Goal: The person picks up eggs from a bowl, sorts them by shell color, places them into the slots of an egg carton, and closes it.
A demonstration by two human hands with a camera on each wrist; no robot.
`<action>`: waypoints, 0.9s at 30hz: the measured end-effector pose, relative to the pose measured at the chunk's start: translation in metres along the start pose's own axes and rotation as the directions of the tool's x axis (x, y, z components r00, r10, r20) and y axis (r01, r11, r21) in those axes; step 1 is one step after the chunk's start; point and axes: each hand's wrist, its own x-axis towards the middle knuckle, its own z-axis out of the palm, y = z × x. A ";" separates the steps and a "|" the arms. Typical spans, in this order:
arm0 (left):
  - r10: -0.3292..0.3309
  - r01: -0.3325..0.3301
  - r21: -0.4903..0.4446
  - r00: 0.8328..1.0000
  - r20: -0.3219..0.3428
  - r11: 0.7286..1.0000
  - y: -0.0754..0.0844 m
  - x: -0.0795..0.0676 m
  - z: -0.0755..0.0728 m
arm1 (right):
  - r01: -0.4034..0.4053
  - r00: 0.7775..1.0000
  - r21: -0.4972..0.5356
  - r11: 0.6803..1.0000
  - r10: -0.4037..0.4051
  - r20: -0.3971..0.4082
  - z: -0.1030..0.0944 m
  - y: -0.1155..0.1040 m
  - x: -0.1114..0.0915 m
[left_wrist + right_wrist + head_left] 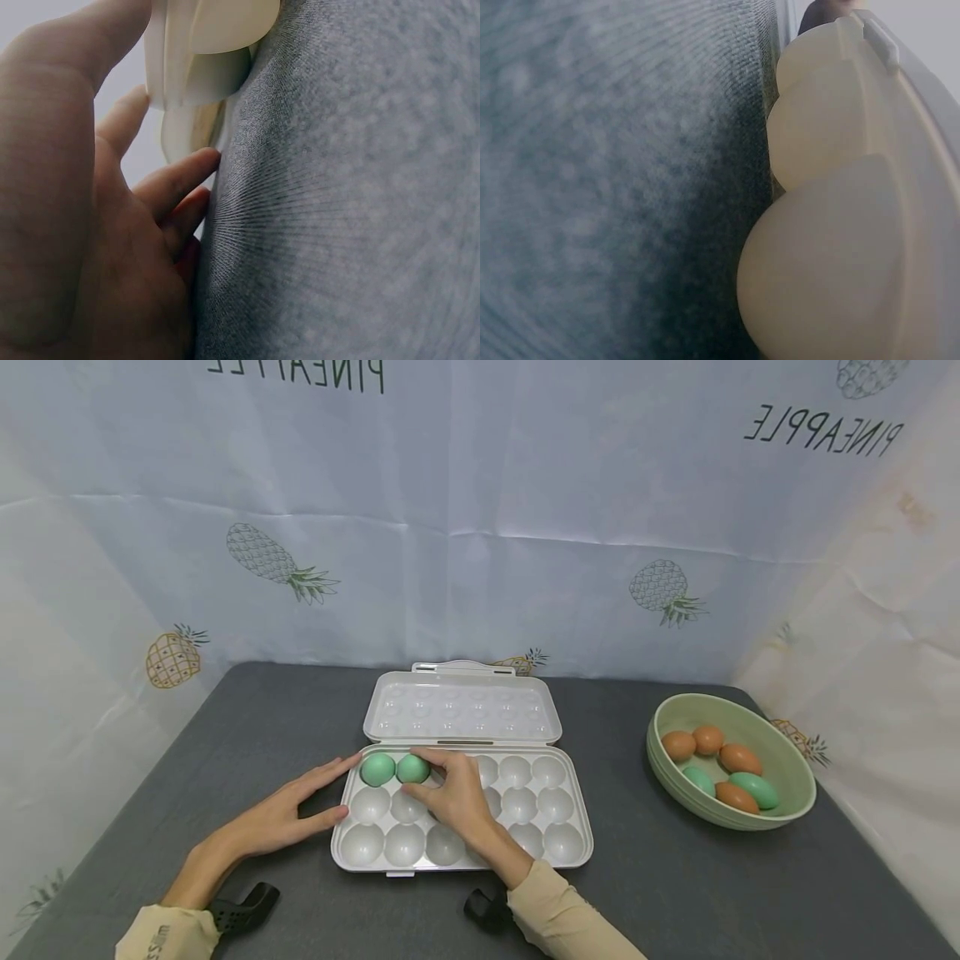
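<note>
A white plastic egg carton (375,837) lies with its lid laid back, its rows of round cups facing up. In the far row's left corner cup sits a green egg (377,769). Thumb and fingers of my right hand (454,797) pinch a second green egg (412,769) at the cup beside it; whether it bears on the cup is hidden. My left hand (281,814), fingers extended and thumb spread, touches the carton's left rim. In the left wrist view, the left hand (120,247) is beside the carton wall. The right wrist view shows rounded cup undersides (825,262), not the hand.
To the right stand light green bowls (798,785), apparently nested, with several brown eggs (740,759) and green eggs (753,790) inside. The raised carton lid (463,706) lies toward the back of the dark grey table (300,718). A pineapple-print curtain (465,593) hangs behind.
</note>
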 end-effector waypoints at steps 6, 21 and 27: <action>0.003 -0.003 0.007 1.000 -0.005 1.000 -0.001 0.000 0.000 | -0.001 1.000 -0.013 1.000 0.001 0.012 -0.001 0.000 0.000; 0.014 -0.014 0.006 1.000 -0.013 1.000 -0.003 -0.001 0.001 | -0.119 0.992 0.204 0.972 0.123 -0.008 -0.017 -0.011 -0.012; 0.026 -0.026 0.013 0.999 -0.027 1.000 -0.002 0.000 0.000 | -0.096 0.994 0.225 0.970 0.105 -0.026 -0.043 -0.020 -0.018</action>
